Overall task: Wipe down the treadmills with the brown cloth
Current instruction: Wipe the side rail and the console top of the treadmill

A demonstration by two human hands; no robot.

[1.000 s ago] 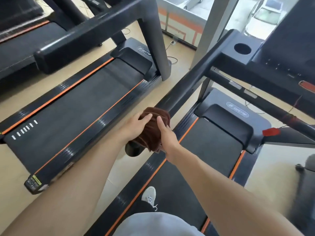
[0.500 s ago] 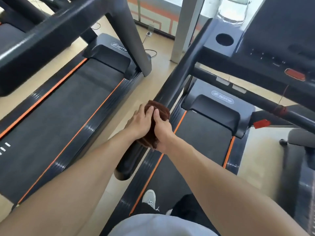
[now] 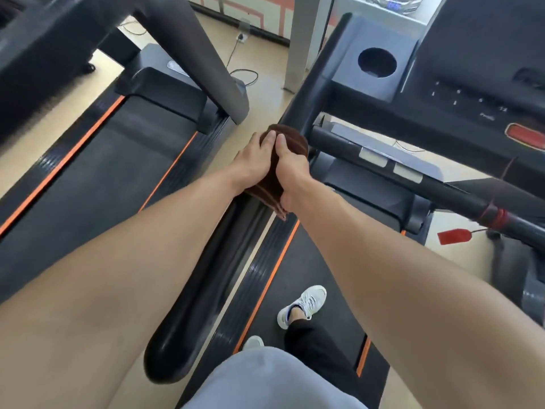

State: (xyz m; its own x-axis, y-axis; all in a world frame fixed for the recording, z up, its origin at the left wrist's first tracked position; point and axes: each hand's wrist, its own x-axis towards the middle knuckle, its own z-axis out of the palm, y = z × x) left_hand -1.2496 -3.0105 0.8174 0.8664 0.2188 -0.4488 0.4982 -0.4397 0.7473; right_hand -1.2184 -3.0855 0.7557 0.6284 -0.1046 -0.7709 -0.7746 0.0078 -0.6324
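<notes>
Under both sets of fingers, brown cloth [image 3: 290,143] wraps the treadmill's left handrail [image 3: 206,276]. Left hand [image 3: 253,162] and right hand [image 3: 290,169] curl round it side by side, fingers pressed together, probably so the cloth hugs the rail all round.

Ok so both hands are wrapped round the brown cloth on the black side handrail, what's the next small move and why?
Probably slide the brown cloth a little further up the black side handrail toward the console. Left hand and right hand grip it just below the crossbar joint, and rail above looks unwiped.
</notes>
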